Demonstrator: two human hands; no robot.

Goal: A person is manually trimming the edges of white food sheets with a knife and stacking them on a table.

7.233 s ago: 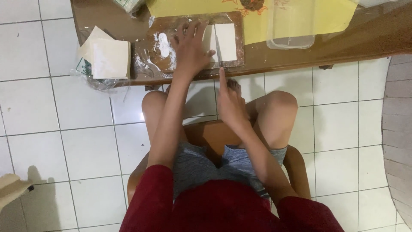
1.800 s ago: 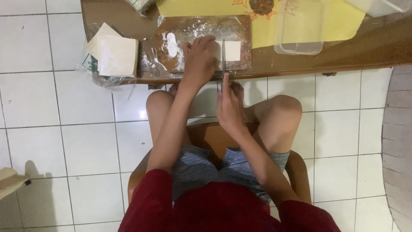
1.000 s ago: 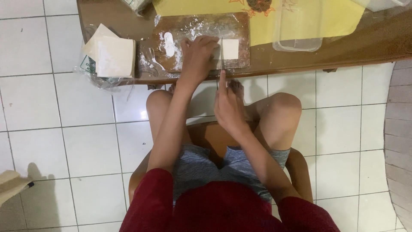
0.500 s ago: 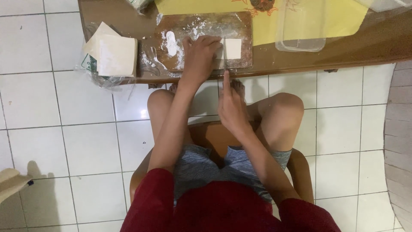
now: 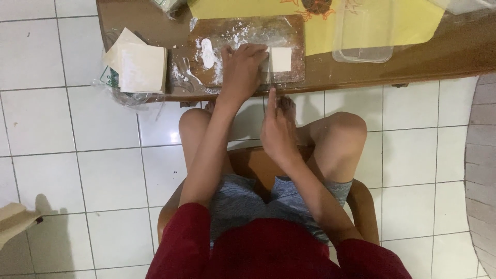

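I sit at a low wooden table [image 5: 454,57]. My left hand [image 5: 242,67] presses flat on a floured wooden board [image 5: 243,28], fingers at the edge of a white square of dough [image 5: 281,59]. My right hand [image 5: 276,132] is at the table's near edge and grips a thin knife [image 5: 269,70], index finger stretched along it. The blade lies across the board between my left fingers and the square. What lies under my left palm is hidden. A small oval lump of dough [image 5: 206,46] sits at the board's left.
A stack of pale square sheets [image 5: 138,66] lies on a plastic bag at the table's left end. A clear plastic container [image 5: 361,36] stands on a yellow cloth [image 5: 320,20] to the right. White tiled floor surrounds my knees; a cardboard flap [image 5: 13,222] lies lower left.
Since the earliest frame my left hand has shifted right along the board up to the blade, and the white piece beside it looks smaller. Over the last second almost nothing has moved.
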